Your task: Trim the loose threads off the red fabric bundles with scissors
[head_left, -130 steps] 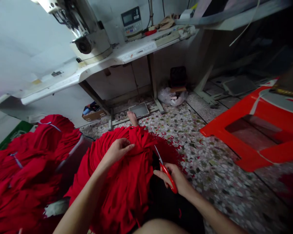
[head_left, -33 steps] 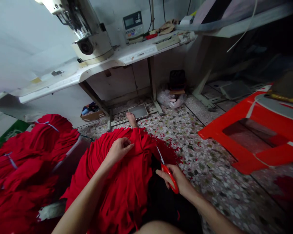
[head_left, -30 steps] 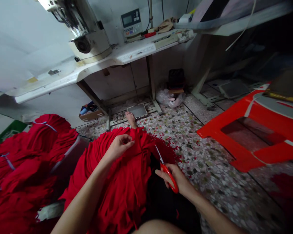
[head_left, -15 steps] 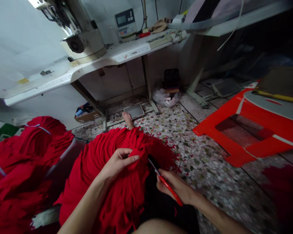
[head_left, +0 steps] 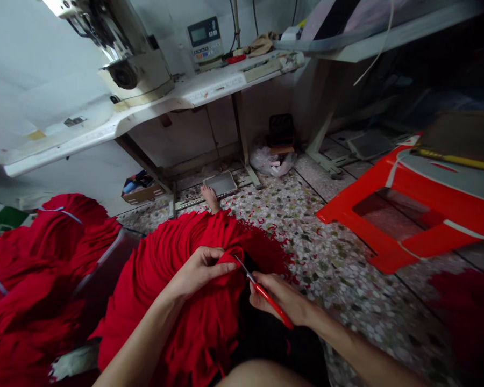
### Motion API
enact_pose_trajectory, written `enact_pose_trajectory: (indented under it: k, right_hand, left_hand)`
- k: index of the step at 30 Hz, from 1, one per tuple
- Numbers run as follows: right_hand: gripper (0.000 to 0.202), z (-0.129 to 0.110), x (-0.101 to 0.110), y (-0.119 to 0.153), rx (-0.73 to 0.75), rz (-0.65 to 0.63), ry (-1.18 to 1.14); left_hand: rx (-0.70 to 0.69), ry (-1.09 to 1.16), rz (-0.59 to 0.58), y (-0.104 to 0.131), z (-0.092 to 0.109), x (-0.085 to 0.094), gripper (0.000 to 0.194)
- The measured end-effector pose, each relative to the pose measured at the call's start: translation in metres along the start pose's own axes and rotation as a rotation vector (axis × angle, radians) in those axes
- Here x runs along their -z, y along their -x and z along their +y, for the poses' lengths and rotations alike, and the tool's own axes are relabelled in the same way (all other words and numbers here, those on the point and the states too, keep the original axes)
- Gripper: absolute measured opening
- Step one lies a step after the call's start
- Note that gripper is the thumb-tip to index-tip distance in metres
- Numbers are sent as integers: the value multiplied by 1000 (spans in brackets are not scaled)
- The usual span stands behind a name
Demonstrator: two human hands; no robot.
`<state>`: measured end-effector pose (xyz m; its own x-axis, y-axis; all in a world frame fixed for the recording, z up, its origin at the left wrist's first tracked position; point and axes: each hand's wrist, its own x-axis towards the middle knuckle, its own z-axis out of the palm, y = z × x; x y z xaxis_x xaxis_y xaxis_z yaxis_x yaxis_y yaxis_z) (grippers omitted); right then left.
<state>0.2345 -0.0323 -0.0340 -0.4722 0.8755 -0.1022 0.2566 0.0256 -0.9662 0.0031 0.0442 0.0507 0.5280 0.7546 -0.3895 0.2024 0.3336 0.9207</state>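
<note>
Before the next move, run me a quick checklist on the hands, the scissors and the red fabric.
1. Left hand gripping the red fabric: ok, a fold is pinched between thumb and fingers.
2. Right hand on the scissors: ok, held by the red handles.
3. Blades pointed at the fabric: ok, the tips are at the pinched fold.
4. Blades open or closed: cannot tell, too small to judge.
5. Thumb well away from the blade tips: not ok, it looks very near them.
6. Floor free of scraps: not ok, red scraps lie beyond the pile.
</note>
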Motion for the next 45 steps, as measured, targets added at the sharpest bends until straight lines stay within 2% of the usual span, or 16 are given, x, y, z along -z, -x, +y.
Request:
enact_pose_trajectory:
  k: [4, 11, 17, 22, 25, 28, 32, 34, 36, 38, 39, 40, 41, 42, 45]
  right_hand:
    - [36, -4, 2, -2, -48, -8, -11]
    - [44, 18, -10, 1, -186, 125, -53]
    - [33, 14, -3, 9, -93, 16, -33]
    - [35, 6, 1, 6, -26, 16, -42]
    - [36, 6, -2, 2, -38, 61, -40]
    - [40, 10, -8, 1, -112, 133, -50]
    - [46, 18, -17, 8, -172, 226, -100]
    - [47, 23, -22, 14, -162, 267, -135]
    - [47, 30, -27, 19, -166, 305, -172]
    - [47, 39, -30, 22, -193, 311, -212]
    - [48, 45, -31, 23, -212, 302, -233]
    - [48, 50, -31, 22, -232, 288, -252]
    - [49, 54, -31, 21, -246, 273, -268]
    - [49, 59, -30, 19, -253, 260, -281]
    - [51, 65, -26, 10, -258, 252, -306]
  left_hand:
    - [-5, -77, -25, -3, 2, 1, 31]
    - [24, -135, -61, -7, -1, 2, 36]
    - [30, -180, -109, -11, 6, -3, 37]
    - [33, -214, -202, -13, 10, -6, 36]
    - [36, -227, -228, -15, 8, -7, 38]
    - [31, -242, -230, -16, 7, -7, 39]
    - [-22, -301, -248, -13, 13, -8, 37]
    - [-73, -365, -319, -7, 17, -8, 33]
    - [-60, -405, -492, 3, 18, -7, 29]
    - [65, -374, -689, 14, 17, -3, 29]
    - [140, -343, -733, 19, 17, 0, 32]
    - [196, -309, -715, 23, 16, 4, 35]
    - [221, -285, -634, 26, 16, 9, 38]
    - [204, -276, -495, 27, 16, 14, 38]
    - [13, -334, 29, 18, 15, 34, 36]
